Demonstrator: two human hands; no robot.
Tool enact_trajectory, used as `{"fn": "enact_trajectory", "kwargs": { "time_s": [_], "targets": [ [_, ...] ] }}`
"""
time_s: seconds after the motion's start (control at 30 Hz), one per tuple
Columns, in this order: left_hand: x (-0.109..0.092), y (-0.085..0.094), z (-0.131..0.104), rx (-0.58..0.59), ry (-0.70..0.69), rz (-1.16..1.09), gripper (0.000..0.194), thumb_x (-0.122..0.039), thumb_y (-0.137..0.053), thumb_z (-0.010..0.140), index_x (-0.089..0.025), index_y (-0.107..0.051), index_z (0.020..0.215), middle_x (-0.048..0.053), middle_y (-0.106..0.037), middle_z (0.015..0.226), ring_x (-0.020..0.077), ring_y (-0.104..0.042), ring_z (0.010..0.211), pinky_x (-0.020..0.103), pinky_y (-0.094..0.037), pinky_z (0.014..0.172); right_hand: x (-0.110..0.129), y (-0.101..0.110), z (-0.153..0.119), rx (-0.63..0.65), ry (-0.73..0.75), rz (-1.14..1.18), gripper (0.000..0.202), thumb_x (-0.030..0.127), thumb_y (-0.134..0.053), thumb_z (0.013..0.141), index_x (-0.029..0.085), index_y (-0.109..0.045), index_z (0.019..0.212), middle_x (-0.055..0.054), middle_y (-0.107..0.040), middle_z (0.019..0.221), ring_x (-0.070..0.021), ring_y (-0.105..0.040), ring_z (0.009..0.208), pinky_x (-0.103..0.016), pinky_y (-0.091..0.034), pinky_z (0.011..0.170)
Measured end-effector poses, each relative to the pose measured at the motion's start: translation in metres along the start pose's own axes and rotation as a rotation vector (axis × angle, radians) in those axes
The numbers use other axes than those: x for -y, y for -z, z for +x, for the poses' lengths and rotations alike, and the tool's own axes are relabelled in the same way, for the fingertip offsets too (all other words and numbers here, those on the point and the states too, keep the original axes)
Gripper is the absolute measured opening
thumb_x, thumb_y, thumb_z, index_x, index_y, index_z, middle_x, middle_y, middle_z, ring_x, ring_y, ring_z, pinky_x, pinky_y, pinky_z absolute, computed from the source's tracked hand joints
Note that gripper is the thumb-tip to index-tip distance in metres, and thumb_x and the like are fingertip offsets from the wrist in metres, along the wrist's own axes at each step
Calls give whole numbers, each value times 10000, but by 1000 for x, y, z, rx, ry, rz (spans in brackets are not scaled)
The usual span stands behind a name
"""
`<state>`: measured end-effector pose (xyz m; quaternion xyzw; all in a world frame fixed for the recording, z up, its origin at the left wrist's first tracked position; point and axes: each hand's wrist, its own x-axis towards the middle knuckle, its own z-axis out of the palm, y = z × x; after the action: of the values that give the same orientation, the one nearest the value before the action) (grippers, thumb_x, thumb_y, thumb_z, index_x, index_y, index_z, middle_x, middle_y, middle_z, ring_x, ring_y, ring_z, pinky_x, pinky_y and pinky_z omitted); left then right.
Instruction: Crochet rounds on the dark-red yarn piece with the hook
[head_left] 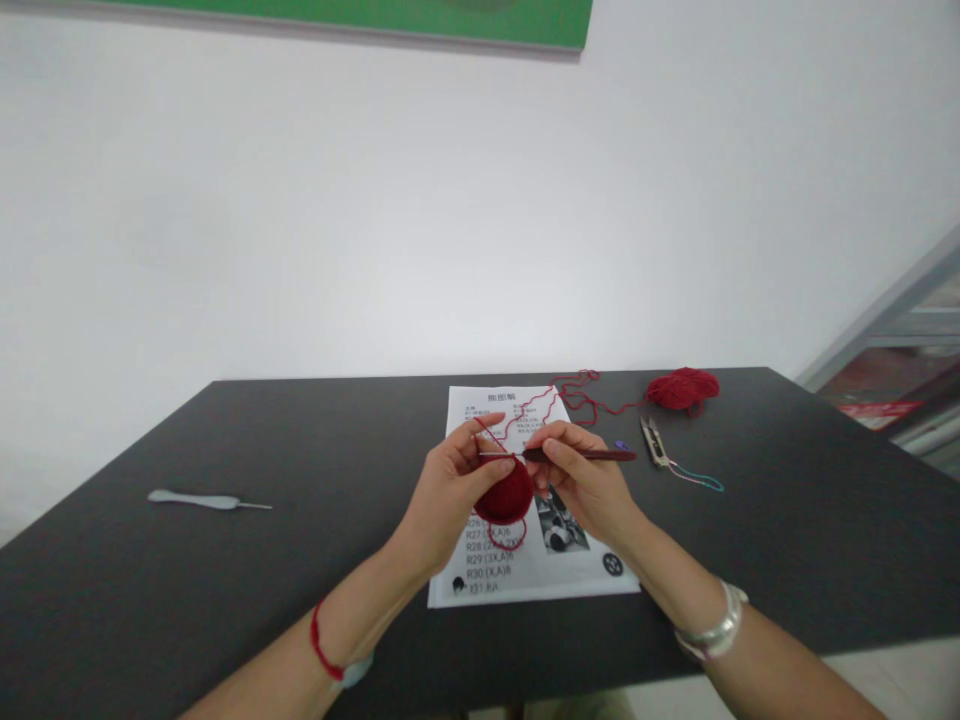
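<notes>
Round and dark red, a crocheted piece [505, 492] is pinched between the thumb and fingers of my left hand [448, 482], with red yarn running over the raised index finger. My right hand [583, 478] grips a crochet hook [609, 455] with a dark red handle; its thin metal shaft points left and meets the top edge of the piece. A loop of red yarn hangs below the piece. Both hands are above a printed sheet [536, 590] with rows of text and a picture.
A ball of red yarn [682, 389] lies at the back right, its strand trailing to the sheet. Thread snips [654, 441] with a blue cord and a small purple item [622, 445] are near it. A white-handled hook [196, 499] rests on the dark table [300, 560] at left.
</notes>
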<state>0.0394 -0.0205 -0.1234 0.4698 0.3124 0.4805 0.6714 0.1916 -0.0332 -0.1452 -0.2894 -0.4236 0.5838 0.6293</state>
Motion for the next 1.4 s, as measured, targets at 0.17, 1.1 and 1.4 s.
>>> {"fn": "enact_trajectory", "kwargs": {
  "time_s": [0.17,1.1,1.4],
  "targets": [
    [-4,-2,-2,-43,3,81,382,-167,-755,627,-149,-654,995,-45,-619,613,91,-545,559,210,-418,578,1,0,0,20,19,-77,229,291,-821,610,179,-660,728,44,-620,538,-59,-484,381,-177,-372,368],
    [-6,3,-1,-1,18,143,467,-142,-731,639,-152,-608,1088,-27,-628,666,111,-564,605,230,-428,608,2,2,-2,14,-27,-45,247,317,-790,660,183,-582,671,30,-660,545,-83,-525,356,-174,-410,305],
    [-6,5,2,-56,-9,169,471,-125,-726,625,-133,-597,1078,-41,-603,635,101,-527,583,217,-396,571,7,17,0,71,130,-273,207,271,-752,734,186,-576,668,18,-659,581,-94,-562,397,-210,-432,393]
  ]
}}
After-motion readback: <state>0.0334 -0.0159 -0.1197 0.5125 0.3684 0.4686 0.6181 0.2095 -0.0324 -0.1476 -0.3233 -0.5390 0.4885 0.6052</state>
